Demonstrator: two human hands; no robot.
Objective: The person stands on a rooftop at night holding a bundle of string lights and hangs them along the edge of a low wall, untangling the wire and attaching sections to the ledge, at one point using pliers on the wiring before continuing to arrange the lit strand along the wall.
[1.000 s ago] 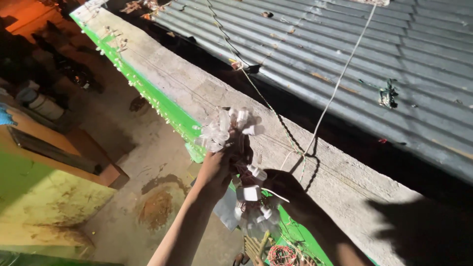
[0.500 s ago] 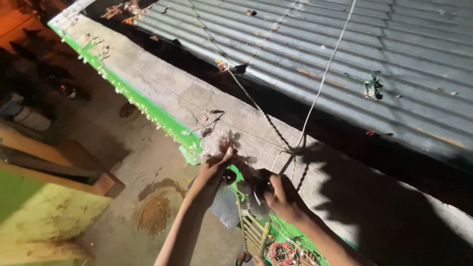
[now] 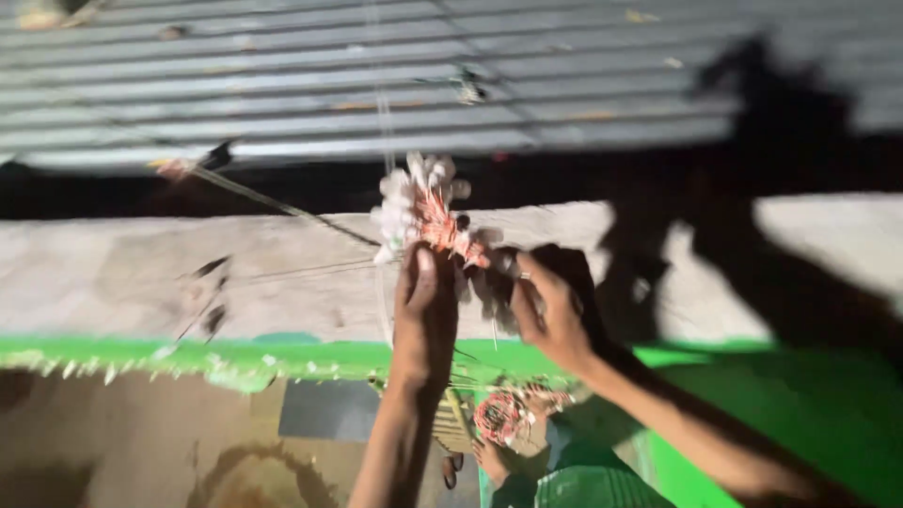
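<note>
Left hand (image 3: 425, 315) raised, fingers closed around base of bundle (image 3: 423, 212), white petal-like pieces with red-orange strands, held upright above concrete ledge (image 3: 141, 277). Right hand (image 3: 546, 310) just beside bundle's lower right side, fingers curled, partly in shadow; whether it grips anything, cannot tell. Thin cord (image 3: 282, 205) runs diagonally from upper left toward bundle. Corrugated metal roof (image 3: 282, 85) beyond ledge. Green-painted edge (image 3: 188, 356) below ledge. Round red-and-white object (image 3: 499, 419) lower down, between forearms; frame blurred.
</note>
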